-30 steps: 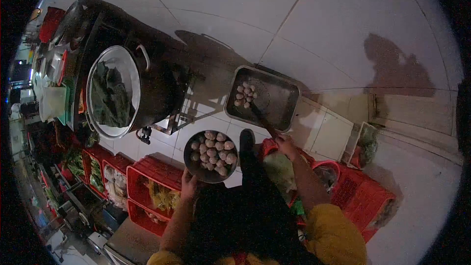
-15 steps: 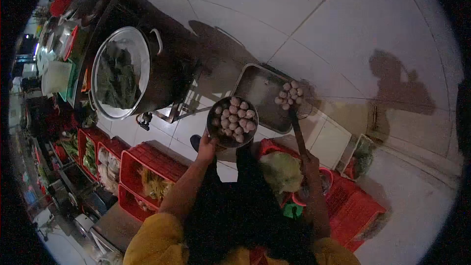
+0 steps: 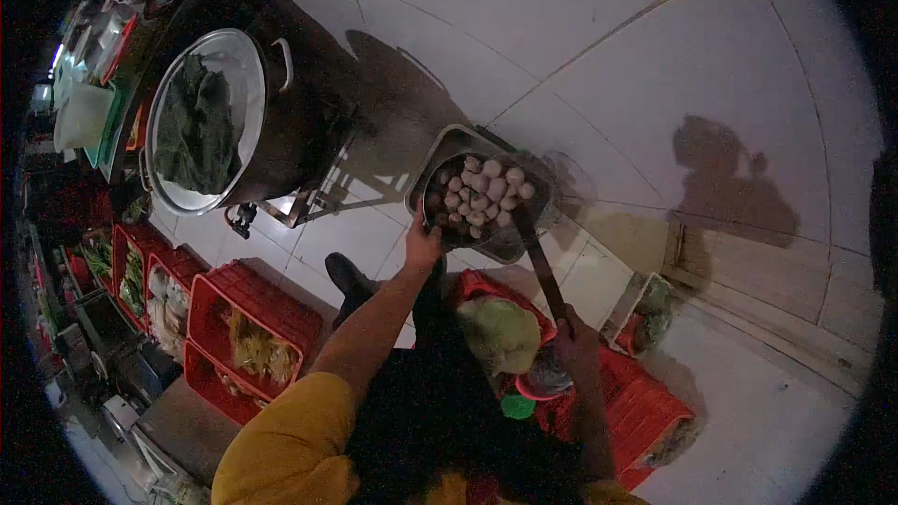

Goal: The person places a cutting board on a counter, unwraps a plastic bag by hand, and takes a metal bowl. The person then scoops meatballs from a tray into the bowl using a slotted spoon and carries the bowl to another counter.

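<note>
My left hand [image 3: 424,248] is closed on the rim of a dark round bowl [image 3: 431,215] filled with greyish-brown meatballs [image 3: 468,198]. In my right hand [image 3: 574,344] is the dark handle of a long-handled skimmer [image 3: 544,271]. Its far end meets the right side of the bowl, and meatballs hide its head. I cannot tell which balls rest in the skimmer and which in the bowl. A rectangular metal tray [image 3: 417,171] lies beneath and behind the bowl, mostly covered by it.
A big metal pot [image 3: 251,75] with dark green leaves stands on a stove at upper left. Red crates [image 3: 257,295] of vegetables line the left. Another red crate [image 3: 636,411], a cabbage-like green head [image 3: 500,335] and a small basket [image 3: 645,313] sit at right.
The skimmer with its meatballs has moved left, from beside the bowl over the tray to the bowl itself. The bowl has shifted slightly up and right, over the tray.
</note>
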Demonstrator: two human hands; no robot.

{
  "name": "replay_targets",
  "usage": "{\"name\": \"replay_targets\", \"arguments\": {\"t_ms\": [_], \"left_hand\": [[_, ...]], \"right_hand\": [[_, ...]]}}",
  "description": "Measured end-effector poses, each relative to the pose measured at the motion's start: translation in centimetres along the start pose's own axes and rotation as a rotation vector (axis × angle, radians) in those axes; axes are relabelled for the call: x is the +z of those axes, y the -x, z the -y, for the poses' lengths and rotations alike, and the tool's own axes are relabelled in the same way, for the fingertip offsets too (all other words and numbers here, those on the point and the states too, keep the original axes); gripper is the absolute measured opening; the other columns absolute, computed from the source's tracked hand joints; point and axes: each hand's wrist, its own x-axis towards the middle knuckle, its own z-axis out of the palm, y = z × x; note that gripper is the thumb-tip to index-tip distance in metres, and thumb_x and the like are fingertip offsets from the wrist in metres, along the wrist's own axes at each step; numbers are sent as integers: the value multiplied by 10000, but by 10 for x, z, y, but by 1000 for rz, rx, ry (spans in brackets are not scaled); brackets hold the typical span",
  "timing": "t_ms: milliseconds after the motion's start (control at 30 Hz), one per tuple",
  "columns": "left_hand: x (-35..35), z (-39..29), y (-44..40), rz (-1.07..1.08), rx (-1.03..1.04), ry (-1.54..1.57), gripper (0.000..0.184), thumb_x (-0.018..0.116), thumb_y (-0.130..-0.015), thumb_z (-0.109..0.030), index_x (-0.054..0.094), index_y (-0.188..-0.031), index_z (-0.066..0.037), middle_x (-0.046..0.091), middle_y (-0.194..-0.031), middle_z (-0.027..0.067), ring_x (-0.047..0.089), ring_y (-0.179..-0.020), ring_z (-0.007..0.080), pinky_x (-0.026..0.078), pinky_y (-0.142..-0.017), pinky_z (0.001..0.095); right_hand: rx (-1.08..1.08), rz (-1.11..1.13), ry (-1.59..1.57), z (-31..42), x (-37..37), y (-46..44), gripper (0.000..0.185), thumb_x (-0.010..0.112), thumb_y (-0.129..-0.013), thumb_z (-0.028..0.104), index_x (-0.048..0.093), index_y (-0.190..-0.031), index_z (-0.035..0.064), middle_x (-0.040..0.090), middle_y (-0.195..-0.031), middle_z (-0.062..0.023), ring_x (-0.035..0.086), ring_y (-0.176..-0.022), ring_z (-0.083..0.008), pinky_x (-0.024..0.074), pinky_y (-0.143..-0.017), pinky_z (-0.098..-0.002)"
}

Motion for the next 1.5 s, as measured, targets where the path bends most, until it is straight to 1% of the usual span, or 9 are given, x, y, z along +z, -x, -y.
{"name": "replay_targets", "arguments": {"t_ms": [133, 233, 433, 533, 600, 933, 1167, 1233, 1500], "left_hand": [[16, -10, -3, -20, -12, -148, 700, 480, -876, -37, 196, -1501, -173, 492, -1326, 179, 499, -1202, 289, 428, -962, 373], [13, 16, -12, 33, 238, -151, 730, 511, -865, -43, 182, -1505, -165, 483, -1342, 190, 504, -1199, 296, 421, -973, 387], [14, 10, -6, 132, -39, 63, 772, 547, -835, -18, 197, -1499, -201, 499, -1324, 175, 520, -1176, 285, 457, -956, 365], [14, 15, -5, 79, 51, -267, 747, 529, -854, 5, 210, -1492, -216, 492, -1327, 153, 554, -1127, 276, 513, -893, 387], [17, 11, -2, 233, -80, 281, 741, 538, -864, 7, 209, -1490, -216, 467, -1352, 136, 579, -1085, 277, 556, -808, 417], [-3, 1, -5, 290, -235, 227, 593, 556, -928, -83, 287, -1444, -198, 584, -1191, 79, 615, -978, 234, 569, -707, 350], [-81, -6, 33, 290, -185, 211, 595, 567, -891, -47, 334, -1423, -175, 537, -1263, 103, 596, -1065, 303, 579, -772, 474], [-107, -2, 57, 259, -152, 236, 595, 559, -890, -38, 335, -1423, -178, 536, -1266, 98, 589, -1079, 300, 568, -797, 486], [-171, -84, 181, 23, -152, 9, 537, 512, -903, -19, 367, -1406, -135, 520, -1289, 100, 566, -1111, 249, 542, -830, 375]], "right_hand": [[-72, -174, 534, 18, 25, 10, 424, 446, -976, 312, 506, -1312, 61, 585, -710, -183, 595, -648, -293, 466, -577, -393], [41, -176, 259, 27, 35, 7, 410, 435, -981, 273, 480, -1336, 73, 605, -774, -204, 605, -695, -366, 466, -588, -459], [-73, -228, 437, -11, 53, 2, 494, 457, -955, 159, 340, -1431, 96, 567, -877, -179, 573, -729, -353, 460, -610, -462], [-207, -254, 319, 4, 43, 4, 542, 474, -932, 104, 300, -1446, 84, 528, -894, -163, 551, -709, -328, 464, -611, -437], [-192, -252, 442, -14, 50, -5, 544, 479, -928, 89, 305, -1443, 82, 519, -900, -156, 545, -702, -318, 465, -607, -424], [-146, -339, 338, -10, 30, -6, 463, 479, -949, 120, 391, -1398, 48, 503, -803, -126, 539, -665, -261, 446, -554, -385], [-344, -519, 505, -60, 23, -28, 382, 478, -948, 102, 477, -1313, -7, 501, -743, -144, 549, -717, -284, 444, -578, -387], [-64, -234, 278, -108, 50, -64, 418, 488, -931, 61, 440, -1342, -2, 506, -780, -169, 552, -736, -291, 449, -593, -397], [-24, -108, 364, -79, 133, -148, 599, 534, -901, 112, 288, -1443, 36, 518, -938, -196, 567, -800, -333, 475, -656, -402]]}}
